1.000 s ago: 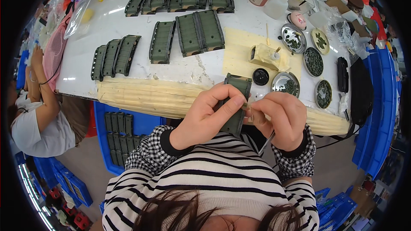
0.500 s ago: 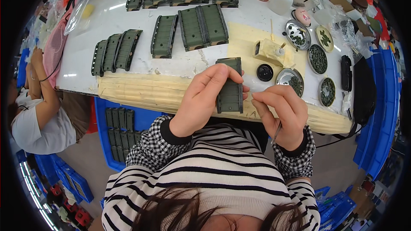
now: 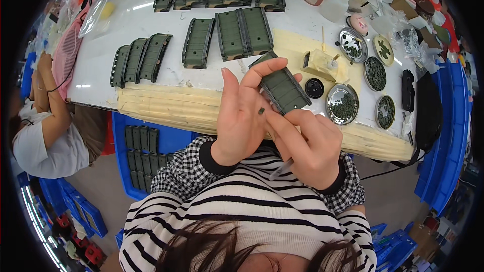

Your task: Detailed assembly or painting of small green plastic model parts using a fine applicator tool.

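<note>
My left hand (image 3: 236, 113) is turned palm up, thumb out. Its fingers hold a dark green ribbed panel (image 3: 283, 88) with stitched-looking edges, tilted to the right. On the palm side lies a tiny dark green chip (image 3: 261, 111). My right hand (image 3: 313, 150) reaches across below the panel, and its extended index fingertip is at the chip. A thin grey stick-like tool (image 3: 281, 170) is tucked in the right hand's curled fingers, its end pointing down left; most of it is hidden.
Similar green panels (image 3: 244, 32) stand in groups on the white table. At right are round dishes of green chips (image 3: 343, 104), a black cap (image 3: 314, 88) and a taped block (image 3: 320, 64). A blue crate (image 3: 121, 156) of panels sits below left. Another person (image 3: 48, 141) is at left.
The left hand has turned palm up, tilting the panel to the right. My right hand has moved left and up against it, and the small chip now shows on the left palm.
</note>
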`<act>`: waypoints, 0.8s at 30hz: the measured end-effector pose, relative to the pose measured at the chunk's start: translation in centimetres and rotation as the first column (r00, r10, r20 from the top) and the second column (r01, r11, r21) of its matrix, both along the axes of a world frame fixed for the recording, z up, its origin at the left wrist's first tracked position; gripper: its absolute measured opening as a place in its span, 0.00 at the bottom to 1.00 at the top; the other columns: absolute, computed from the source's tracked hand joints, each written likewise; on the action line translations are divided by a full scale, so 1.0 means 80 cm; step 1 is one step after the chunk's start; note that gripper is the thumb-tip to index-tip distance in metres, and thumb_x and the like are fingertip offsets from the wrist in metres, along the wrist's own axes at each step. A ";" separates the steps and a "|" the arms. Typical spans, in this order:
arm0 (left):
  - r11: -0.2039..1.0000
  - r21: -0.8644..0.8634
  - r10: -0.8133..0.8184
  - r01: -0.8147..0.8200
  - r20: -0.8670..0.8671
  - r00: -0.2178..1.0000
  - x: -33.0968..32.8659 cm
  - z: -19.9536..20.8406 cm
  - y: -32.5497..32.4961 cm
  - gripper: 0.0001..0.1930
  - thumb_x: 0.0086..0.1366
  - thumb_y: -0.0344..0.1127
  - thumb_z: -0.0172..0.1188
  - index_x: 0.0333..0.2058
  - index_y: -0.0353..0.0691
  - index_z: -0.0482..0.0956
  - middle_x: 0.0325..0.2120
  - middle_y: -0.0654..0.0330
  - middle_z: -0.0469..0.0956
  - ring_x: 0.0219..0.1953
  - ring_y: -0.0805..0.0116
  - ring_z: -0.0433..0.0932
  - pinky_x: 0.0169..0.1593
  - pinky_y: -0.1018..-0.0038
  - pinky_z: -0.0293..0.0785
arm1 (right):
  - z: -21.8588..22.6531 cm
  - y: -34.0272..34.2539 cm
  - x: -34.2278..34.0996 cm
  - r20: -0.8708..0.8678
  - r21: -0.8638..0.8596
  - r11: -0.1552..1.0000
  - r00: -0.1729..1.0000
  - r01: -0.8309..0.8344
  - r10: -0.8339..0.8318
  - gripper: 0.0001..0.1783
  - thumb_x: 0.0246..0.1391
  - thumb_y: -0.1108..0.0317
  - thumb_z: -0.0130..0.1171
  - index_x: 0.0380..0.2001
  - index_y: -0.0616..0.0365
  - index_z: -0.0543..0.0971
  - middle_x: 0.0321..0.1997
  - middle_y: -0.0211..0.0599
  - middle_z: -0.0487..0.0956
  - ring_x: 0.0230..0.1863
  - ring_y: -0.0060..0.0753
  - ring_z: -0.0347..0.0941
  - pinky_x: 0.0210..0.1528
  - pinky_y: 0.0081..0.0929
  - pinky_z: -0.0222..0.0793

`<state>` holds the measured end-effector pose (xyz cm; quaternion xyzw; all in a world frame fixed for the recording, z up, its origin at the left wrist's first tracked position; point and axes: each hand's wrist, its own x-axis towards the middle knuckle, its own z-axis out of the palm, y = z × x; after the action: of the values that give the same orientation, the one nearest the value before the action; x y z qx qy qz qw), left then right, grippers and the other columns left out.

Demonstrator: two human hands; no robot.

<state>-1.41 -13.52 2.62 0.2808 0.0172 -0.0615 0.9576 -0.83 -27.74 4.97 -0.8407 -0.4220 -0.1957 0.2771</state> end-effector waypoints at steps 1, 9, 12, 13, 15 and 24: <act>1.000 0.026 -0.009 0.009 0.025 1.000 -0.001 -0.001 -0.001 0.45 0.67 0.69 0.20 0.60 0.31 0.58 0.55 0.46 0.65 0.59 0.54 0.65 0.62 0.60 0.61 | 0.003 0.004 0.001 -0.004 -0.025 1.000 1.000 0.013 -0.013 0.17 0.36 0.72 0.58 0.35 0.62 0.80 0.29 0.30 0.72 0.18 0.25 0.67 0.21 0.22 0.61; 0.985 0.172 -0.033 0.018 0.086 0.996 -0.009 -0.006 -0.005 0.40 0.69 0.66 0.18 0.62 0.38 0.56 0.53 0.48 0.67 0.54 0.62 0.68 0.62 0.66 0.59 | 0.009 0.016 -0.003 -0.137 -0.142 0.987 0.986 0.070 -0.090 0.17 0.33 0.74 0.65 0.33 0.60 0.80 0.27 0.32 0.70 0.20 0.33 0.68 0.20 0.27 0.65; 0.977 0.209 0.029 -0.039 0.047 0.998 -0.006 -0.001 -0.009 0.35 0.71 0.63 0.24 0.66 0.43 0.47 0.55 0.43 0.66 0.58 0.55 0.67 0.62 0.59 0.61 | 0.005 0.013 -0.003 -0.199 -0.069 0.995 0.977 0.069 -0.082 0.14 0.35 0.77 0.66 0.32 0.60 0.79 0.27 0.34 0.71 0.21 0.35 0.70 0.22 0.26 0.66; 0.975 0.219 0.026 -0.030 0.023 0.999 -0.006 0.001 -0.009 0.32 0.72 0.57 0.28 0.67 0.44 0.43 0.55 0.43 0.66 0.58 0.56 0.68 0.62 0.61 0.61 | 0.006 0.010 0.001 -0.186 0.009 0.997 0.979 0.080 -0.077 0.14 0.36 0.77 0.66 0.31 0.60 0.79 0.27 0.34 0.71 0.21 0.33 0.70 0.22 0.26 0.66; 0.970 0.241 0.026 -0.019 -0.026 0.999 -0.008 0.007 -0.004 0.30 0.75 0.44 0.36 0.68 0.47 0.36 0.55 0.44 0.66 0.57 0.58 0.69 0.62 0.63 0.63 | 0.012 0.001 0.011 -0.161 0.170 0.981 0.985 0.092 -0.064 0.13 0.36 0.78 0.65 0.31 0.60 0.79 0.26 0.35 0.71 0.19 0.31 0.70 0.21 0.25 0.66; 0.520 0.810 -0.073 -0.270 0.357 0.931 -0.023 -0.012 -0.004 0.35 0.59 0.22 0.55 0.66 0.36 0.56 0.31 0.53 0.77 0.30 0.71 0.75 0.37 0.80 0.71 | 0.021 -0.021 0.034 -0.033 0.161 0.982 0.995 0.097 -0.093 0.14 0.36 0.78 0.68 0.32 0.62 0.80 0.27 0.35 0.74 0.22 0.33 0.72 0.22 0.26 0.66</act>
<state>-3.29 -13.83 1.63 0.7154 -0.1080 0.0604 0.6877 1.88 -29.46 6.61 -0.8369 -0.3605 -0.2316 0.3406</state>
